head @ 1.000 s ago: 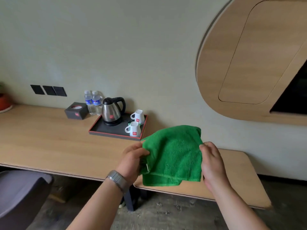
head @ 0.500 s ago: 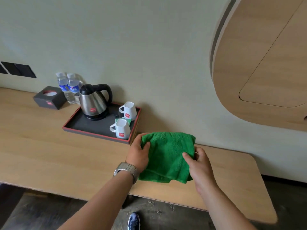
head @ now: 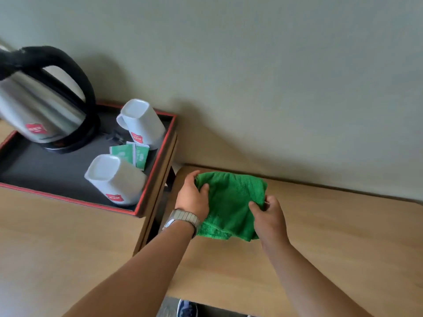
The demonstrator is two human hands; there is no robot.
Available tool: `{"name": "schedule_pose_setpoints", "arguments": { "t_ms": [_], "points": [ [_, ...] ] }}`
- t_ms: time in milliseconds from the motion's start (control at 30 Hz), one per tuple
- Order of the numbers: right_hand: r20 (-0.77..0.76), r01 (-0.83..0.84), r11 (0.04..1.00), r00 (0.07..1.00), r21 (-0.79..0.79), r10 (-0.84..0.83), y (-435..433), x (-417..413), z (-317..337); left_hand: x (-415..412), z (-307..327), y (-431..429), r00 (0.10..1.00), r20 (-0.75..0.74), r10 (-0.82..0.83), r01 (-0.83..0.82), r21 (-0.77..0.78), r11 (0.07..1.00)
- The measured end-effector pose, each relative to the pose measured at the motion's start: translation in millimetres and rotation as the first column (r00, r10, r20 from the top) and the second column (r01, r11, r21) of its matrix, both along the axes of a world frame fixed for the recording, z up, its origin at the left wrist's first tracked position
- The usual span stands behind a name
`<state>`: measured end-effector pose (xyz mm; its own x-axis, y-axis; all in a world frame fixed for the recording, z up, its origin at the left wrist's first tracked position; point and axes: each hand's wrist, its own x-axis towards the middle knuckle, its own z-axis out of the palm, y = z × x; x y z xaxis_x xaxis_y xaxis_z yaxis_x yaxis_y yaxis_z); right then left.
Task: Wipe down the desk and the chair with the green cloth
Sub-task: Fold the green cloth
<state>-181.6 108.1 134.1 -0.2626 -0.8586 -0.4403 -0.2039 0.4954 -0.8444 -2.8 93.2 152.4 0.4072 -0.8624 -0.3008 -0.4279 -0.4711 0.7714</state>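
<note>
The green cloth [head: 231,204] is folded and held just over the lower right section of the wooden desk [head: 332,243], near the wall. My left hand [head: 192,197], with a metal watch on the wrist, grips the cloth's left edge. My right hand [head: 270,216] pinches its right side with thumb and fingers. The higher left section of the desk [head: 57,243] runs beside it, with a dark gap between the two. The chair is out of view.
A black tray with a red rim [head: 151,179] sits on the higher section and holds a steel kettle [head: 41,104], two upturned white mugs [head: 116,177] and green sachets [head: 132,154]. The wall rises right behind the desk. A shoe [head: 186,308] shows below the front edge.
The view has moved in close and down toward the desk. Both hands have carried the cloth down and forward over the lower right section, and the cloth is more bunched.
</note>
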Motion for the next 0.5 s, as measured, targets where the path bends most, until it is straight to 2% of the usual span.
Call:
{"name": "schedule_pose_setpoints", "arguments": {
  "t_ms": [200, 333, 500],
  "points": [
    [-0.086, -0.072, 0.997, 0.994, -0.014, 0.071, -64.6, -3.1, -117.2, -5.7, -111.0, -66.4, 0.984, 0.177, 0.011, -0.016, 0.026, 1.0],
    [-0.142, -0.137, 0.99, 0.981, -0.03, 0.131, -97.9, -6.2, -175.2, -7.9, -168.4, -97.7, 0.986, 0.168, 0.003, -0.001, -0.011, 1.0],
    [-0.285, -0.288, 0.955, 0.923, -0.071, 0.258, -118.2, -8.8, -219.4, 3.7, -218.7, -122.9, 0.979, 0.205, -0.012, 0.025, -0.062, 0.998]
  ]
}}
